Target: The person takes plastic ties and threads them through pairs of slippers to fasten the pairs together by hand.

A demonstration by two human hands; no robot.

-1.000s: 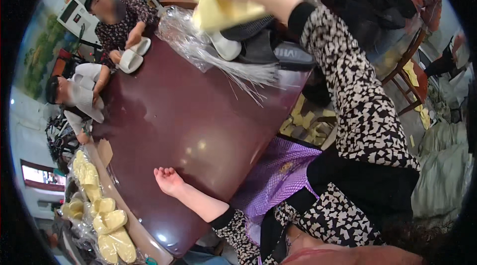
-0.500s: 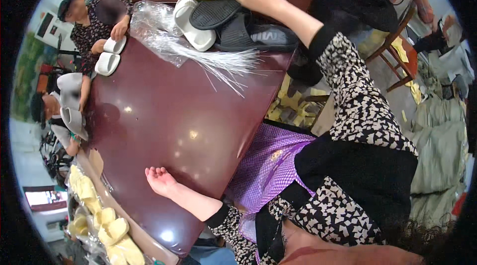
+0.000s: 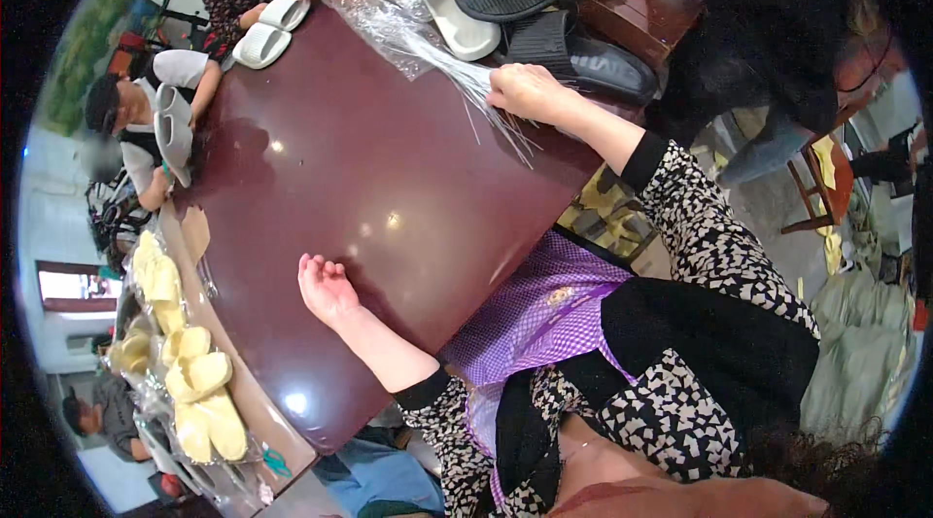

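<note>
r hand [image 3: 528, 92] curled at white ties [image 3: 466, 76], grip unclear, table's [image 3: 379, 163] 2 o'clock; l hand [image 3: 328, 291] half-open, empty, approx 7 o'clock

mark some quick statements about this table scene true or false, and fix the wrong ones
1. The right hand is at the thin white strips. True.
2. The left hand is gripping a yellow slipper. False: the left hand holds nothing, its fingers loosely curled.
3. Black slippers lie near the right hand. True.
4. The bagged slippers at the picture's left are white. False: those bagged slippers are yellow.
5. The person wears a purple checked apron. True.
</note>
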